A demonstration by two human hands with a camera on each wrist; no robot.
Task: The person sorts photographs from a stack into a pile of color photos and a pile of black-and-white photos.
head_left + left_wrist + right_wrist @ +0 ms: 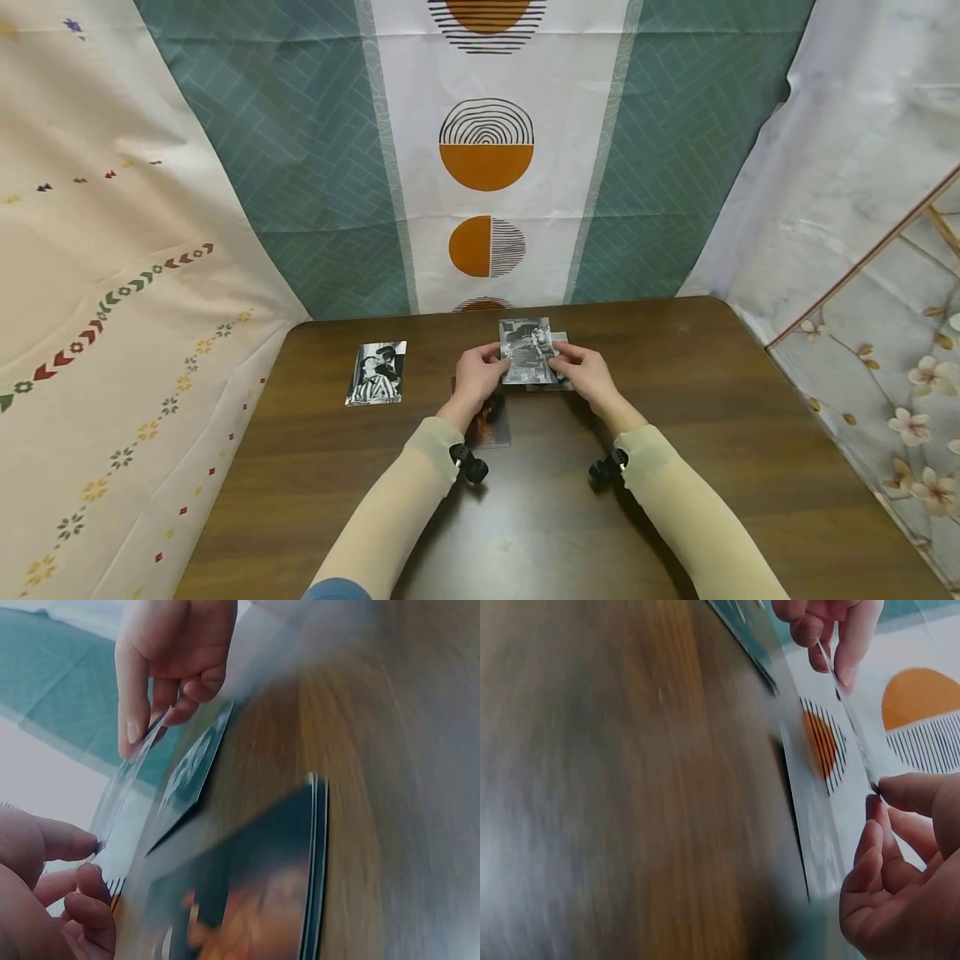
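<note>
A black-and-white photo print (527, 350) is held up between both hands, raised a little off the table. My left hand (477, 372) pinches its left edge, and my right hand (588, 377) pinches the right edge between thumb and fingers. From the left wrist the held print (124, 787) appears almost edge-on. Another print (561, 386) lies on the table behind it, mostly covered. Below my left forearm sits a dark stack of prints (491, 429), its top one showing orange shapes; several layered edges appear in the left wrist view.
To the left, a black-and-white print of two people (377, 373) lies on the brown wooden table (675, 500). A patterned cloth (486, 75) hangs behind the table's far edge, with more fabric at both sides.
</note>
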